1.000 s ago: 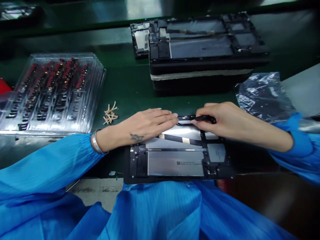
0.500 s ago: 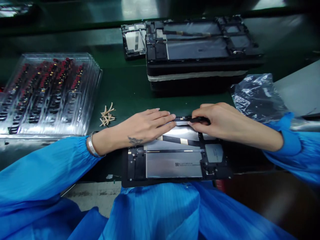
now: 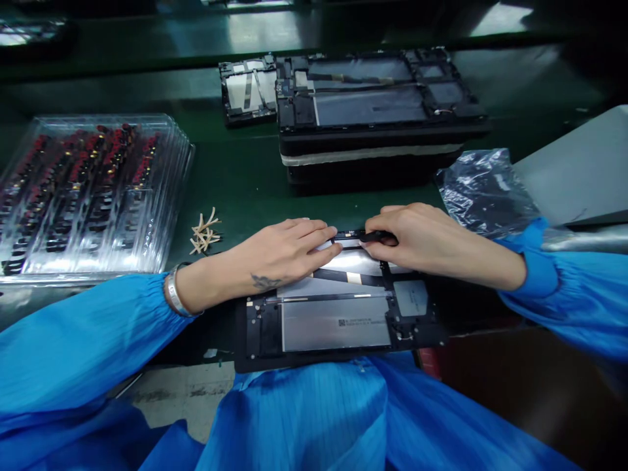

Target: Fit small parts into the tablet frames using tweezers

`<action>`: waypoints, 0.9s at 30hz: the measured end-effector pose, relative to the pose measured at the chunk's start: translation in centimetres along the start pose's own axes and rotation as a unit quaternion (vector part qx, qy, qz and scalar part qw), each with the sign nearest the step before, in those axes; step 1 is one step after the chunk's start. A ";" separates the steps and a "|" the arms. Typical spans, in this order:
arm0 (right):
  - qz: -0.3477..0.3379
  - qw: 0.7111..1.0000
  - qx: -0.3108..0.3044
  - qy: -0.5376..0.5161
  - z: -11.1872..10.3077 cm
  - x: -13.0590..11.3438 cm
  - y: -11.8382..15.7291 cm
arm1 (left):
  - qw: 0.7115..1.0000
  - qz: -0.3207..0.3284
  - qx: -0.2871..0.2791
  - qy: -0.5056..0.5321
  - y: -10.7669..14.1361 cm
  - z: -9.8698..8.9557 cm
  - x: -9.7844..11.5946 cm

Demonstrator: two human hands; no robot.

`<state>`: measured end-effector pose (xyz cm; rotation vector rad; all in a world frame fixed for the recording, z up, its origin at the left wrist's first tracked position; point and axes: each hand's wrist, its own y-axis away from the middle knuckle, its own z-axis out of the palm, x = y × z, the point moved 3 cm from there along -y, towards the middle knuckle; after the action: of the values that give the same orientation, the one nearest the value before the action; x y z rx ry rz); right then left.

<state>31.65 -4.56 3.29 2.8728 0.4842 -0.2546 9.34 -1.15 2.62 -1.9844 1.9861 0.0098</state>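
Observation:
An opened tablet (image 3: 366,332) lies at the table's front edge, its silver battery and black frame facing up. My left hand (image 3: 292,252) rests flat across the upper left of it, fingers stretched out, fingertips near the far edge. My right hand (image 3: 417,237) pinches a slim black tool (image 3: 381,237) at the tablet's far edge, just right of the left fingertips. The tool's tip is too small to make out, so its exact kind is unclear. A dark ribbon strip (image 3: 338,276) with a pale patch runs across the battery, partly under my left hand.
Stacked clear trays (image 3: 161,229) of small red and black parts stand at left. Beige strips (image 3: 205,232) lie in a small heap. Behind are a stack of opened tablets (image 3: 373,134) and a smaller device (image 3: 248,91). A plastic bag (image 3: 483,190) and white box (image 3: 579,170) are at right.
The whole view has shifted slightly, so the things at the back appear lower and further left. Both hands keep nearly the same place on the tablet, the right one still pinching the black tool.

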 end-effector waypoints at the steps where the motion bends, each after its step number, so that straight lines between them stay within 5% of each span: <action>1: -0.001 1.000 0.002 0.000 0.0 0.0 0.0 | 1.000 0.000 -0.001 -0.003 -0.1 -0.1 0.0; 15: -0.015 0.999 -0.009 0.051 -0.7 -0.8 -0.1 | 0.991 -0.012 -0.132 0.012 -3.4 -1.0 -0.6; 17: -0.037 0.994 0.042 0.090 -1.5 -0.9 0.5 | 0.991 -0.002 -0.134 0.009 -4.1 -1.0 -0.7; 19: -0.050 0.982 0.156 0.090 -2.8 -1.3 2.2 | 0.991 0.000 -0.132 0.004 -4.7 -1.0 -0.8; 23: -0.005 0.895 0.415 -0.164 -3.4 -3.4 7.8 | 0.994 0.000 -0.113 -0.004 -5.6 -0.7 -0.4; 25: 0.015 0.842 0.429 -0.327 -1.1 -5.1 9.7 | 0.994 -0.007 -0.113 0.002 -5.6 -0.5 -0.3; 27: -0.002 0.821 0.347 -0.454 2.2 -7.1 10.0 | 0.992 -0.038 -0.118 0.019 -5.4 -0.1 -0.4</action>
<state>28.15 -16.44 4.45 2.8373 0.2049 -2.0289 14.55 -0.89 4.06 -2.2197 2.0114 0.1994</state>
